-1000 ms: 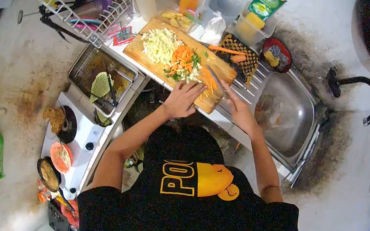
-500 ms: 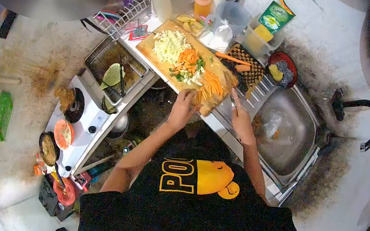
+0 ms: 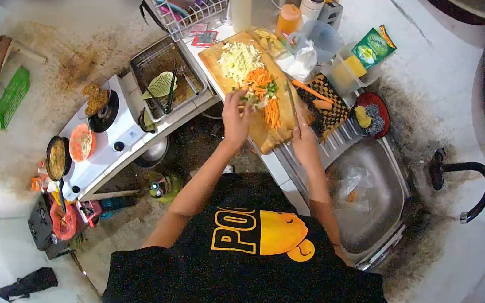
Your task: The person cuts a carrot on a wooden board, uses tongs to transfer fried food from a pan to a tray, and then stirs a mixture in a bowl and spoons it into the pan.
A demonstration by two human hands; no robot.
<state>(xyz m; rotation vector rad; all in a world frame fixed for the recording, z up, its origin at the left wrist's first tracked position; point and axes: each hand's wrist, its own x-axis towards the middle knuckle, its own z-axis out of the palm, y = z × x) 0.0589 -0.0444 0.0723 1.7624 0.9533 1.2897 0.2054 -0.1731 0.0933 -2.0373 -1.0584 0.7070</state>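
Note:
My right hand (image 3: 305, 143) grips a knife (image 3: 293, 101), its blade pointing away from me over the right side of the wooden cutting board (image 3: 269, 138). At the board's left edge, my left hand (image 3: 236, 116) has its fingers apart beside the chopped greens (image 3: 254, 98); whether they touch them is hard to tell. Carrot strips (image 3: 272, 116) lie between the hands, with more shredded carrot (image 3: 259, 78) farther up. Shredded cabbage (image 3: 240, 60) is heaped at the far end.
Right of the board, a whole carrot (image 3: 309, 90) rests on a checkered mat (image 3: 330, 109), near the sink (image 3: 367, 194) and black faucet (image 3: 481, 173). Bottles (image 3: 239, 5) and a plastic tub (image 3: 323, 42) stand behind. A fryer basket (image 3: 167, 73) and stove (image 3: 106, 129) are to the left.
My left hand has moved from the board's near end up to the greens. The near carrot strips are now bunched farther up the board. The knife blade has swung to point away, and the view has shifted.

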